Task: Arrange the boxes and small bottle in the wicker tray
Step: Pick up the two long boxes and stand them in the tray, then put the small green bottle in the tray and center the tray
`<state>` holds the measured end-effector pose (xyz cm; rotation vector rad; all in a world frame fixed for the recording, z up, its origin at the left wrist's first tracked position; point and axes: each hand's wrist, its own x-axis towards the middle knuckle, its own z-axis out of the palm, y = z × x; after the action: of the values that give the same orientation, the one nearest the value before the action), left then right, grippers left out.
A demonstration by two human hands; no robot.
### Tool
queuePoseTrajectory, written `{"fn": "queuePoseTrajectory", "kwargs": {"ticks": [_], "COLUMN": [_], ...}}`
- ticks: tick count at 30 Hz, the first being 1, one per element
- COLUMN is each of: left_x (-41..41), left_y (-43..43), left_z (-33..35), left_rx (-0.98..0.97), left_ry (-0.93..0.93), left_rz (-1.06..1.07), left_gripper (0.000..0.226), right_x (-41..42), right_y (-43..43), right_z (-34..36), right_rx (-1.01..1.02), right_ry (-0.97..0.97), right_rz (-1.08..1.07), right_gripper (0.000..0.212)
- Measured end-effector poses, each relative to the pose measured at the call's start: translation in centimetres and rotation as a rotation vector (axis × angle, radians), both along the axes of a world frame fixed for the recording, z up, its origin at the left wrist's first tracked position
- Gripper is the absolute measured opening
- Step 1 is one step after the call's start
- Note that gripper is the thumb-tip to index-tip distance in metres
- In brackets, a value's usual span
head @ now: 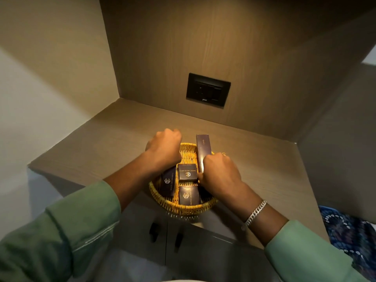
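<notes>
A round wicker tray (184, 208) sits at the front edge of a wooden shelf. Three dark boxes with gold logos lie inside: one at the left (168, 183), one in the middle (187, 173) and one at the front (189, 195). My right hand (218, 174) grips a long dark box (203, 148) that stands tilted over the tray's right side. My left hand (165, 146) is closed over the tray's back left rim; what it holds is hidden. No small bottle shows.
The wooden shelf (254, 159) lies in a corner niche with a black switch panel (208, 89) on the back wall. Cabinet doors with dark handles (154, 231) are below. A patterned blue cloth (350, 231) lies at the right.
</notes>
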<state>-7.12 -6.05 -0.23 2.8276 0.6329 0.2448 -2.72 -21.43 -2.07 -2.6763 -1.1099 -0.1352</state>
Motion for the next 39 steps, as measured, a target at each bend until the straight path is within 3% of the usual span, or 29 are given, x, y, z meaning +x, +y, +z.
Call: {"fn": "queuePoseTrajectory", "kwargs": {"ticks": [3, 7, 11, 19, 22, 26, 31, 35, 39], "left_x": [0.0, 1.4, 1.8, -0.2, -2.3, -5.7, -8.4, -9.4, -9.5], "left_y": [0.4, 1.8, 3.4, 4.0, 3.4, 2.7, 1.4, 0.6, -0.1], "left_z": [0.1, 0.6, 0.5, 0.0, -0.1, -1.0, -2.0, -2.6, -2.9], "left_rx": [0.044, 0.183, -0.068, -0.114, -0.137, -0.225, -0.261, -0.277, -0.264], "left_ry": [0.030, 0.175, 0.263, 0.091, -0.104, -0.289, -0.392, -0.430, -0.446], "left_rz": [-0.013, -0.136, -0.167, -0.148, -0.097, -0.024, 0.054, 0.103, 0.157], "left_gripper": [0.036, 0.072, 0.068, 0.074, 0.061, 0.037, 0.024, 0.019, 0.017], "right_x": [-0.2, -0.4, -0.3, 2.7, 5.4, 8.8, 11.6, 12.2, 11.9], "right_y": [-0.1, -0.2, -0.2, 2.0, 4.8, 8.1, 12.1, 15.3, 18.5], "right_z": [0.0, 0.2, 0.5, 3.6, 4.8, 4.7, 3.3, 3.1, 3.4], "right_rx": [-0.001, -0.016, -0.072, -0.084, 0.013, 0.099, -0.063, 0.030, -0.229], "right_ry": [-0.016, -0.035, -0.014, 0.034, 0.183, 0.299, 0.475, 0.587, 0.570], "right_rz": [0.001, 0.010, 0.047, 0.062, 0.161, 0.280, 0.409, 0.449, 0.443], "right_gripper": [0.023, 0.025, 0.022, 0.015, 0.009, 0.022, 0.027, 0.017, 0.022]}}
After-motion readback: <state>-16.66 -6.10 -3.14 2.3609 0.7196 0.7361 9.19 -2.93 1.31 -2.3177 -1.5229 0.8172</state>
